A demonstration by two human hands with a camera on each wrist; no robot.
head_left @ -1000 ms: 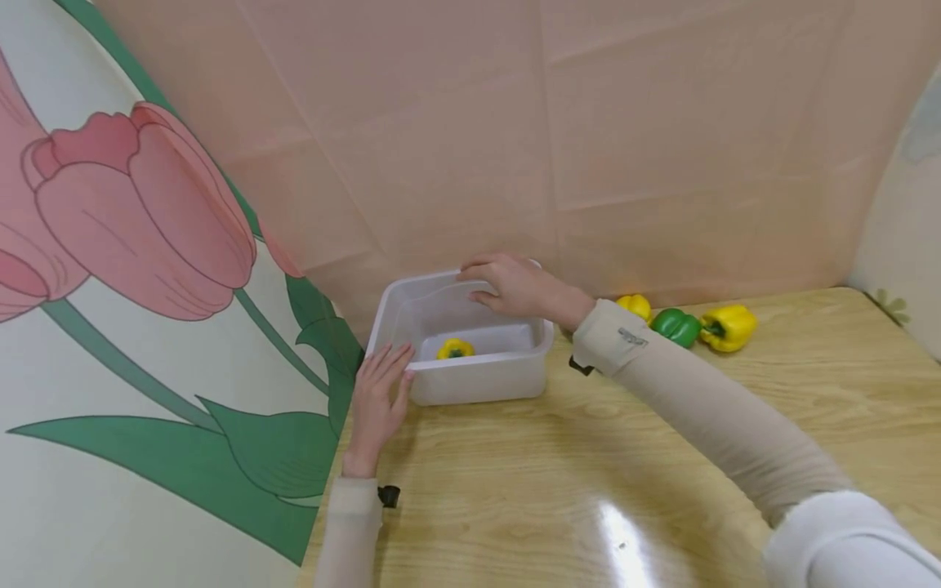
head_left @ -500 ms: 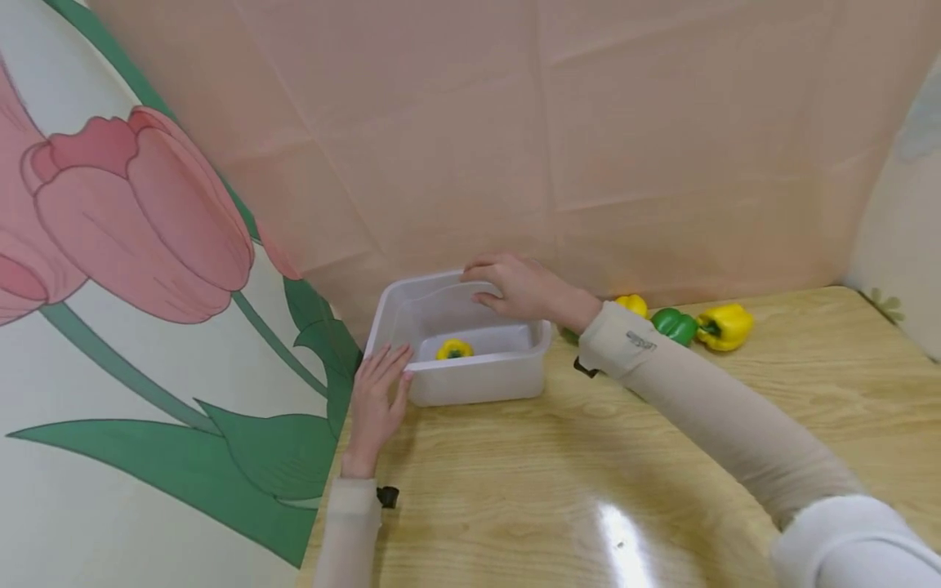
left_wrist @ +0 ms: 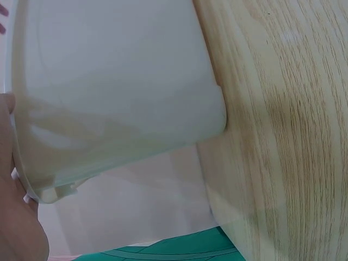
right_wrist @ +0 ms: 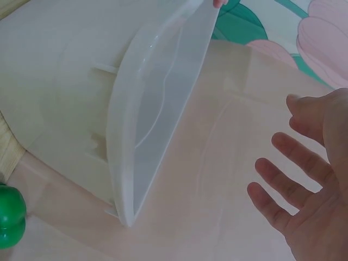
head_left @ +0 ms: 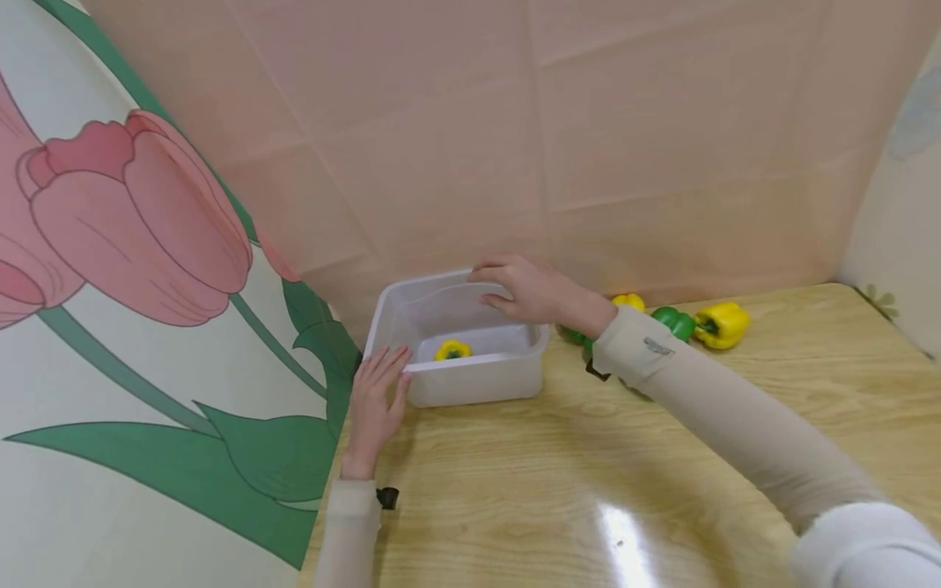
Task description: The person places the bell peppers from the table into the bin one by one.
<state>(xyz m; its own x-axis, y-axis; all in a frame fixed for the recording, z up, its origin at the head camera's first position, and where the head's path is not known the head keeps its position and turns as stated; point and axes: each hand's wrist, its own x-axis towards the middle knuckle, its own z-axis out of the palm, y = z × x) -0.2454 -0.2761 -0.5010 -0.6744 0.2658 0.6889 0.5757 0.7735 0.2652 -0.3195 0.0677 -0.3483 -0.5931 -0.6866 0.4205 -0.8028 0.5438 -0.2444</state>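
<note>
A white plastic bin (head_left: 474,382) stands at the table's left end, against the covered wall. Inside it, on the bottom, lies a yellow bell pepper (head_left: 452,350). My left hand (head_left: 373,408) rests on the bin's near left corner with its fingers fairly straight; in the left wrist view its thumb (left_wrist: 6,102) touches the rim. Above the bin's far right side is my right hand (head_left: 531,290), holding nothing. In the right wrist view the fingers of that hand (right_wrist: 321,190) are spread and slightly bent, apart from the bin (right_wrist: 122,136).
Right of the bin, partly behind my right forearm, are a green bell pepper (head_left: 673,323) and a yellow bell pepper (head_left: 722,325). Another yellow pepper (head_left: 628,302) sits near the wall. More green shows under the sleeve. A tulip-painted wall (head_left: 147,245) borders the table's left edge.
My right hand has shifted slightly to the right over the bin's rim. The left hand stays on the corner, and the pepper in the bin has not moved.
</note>
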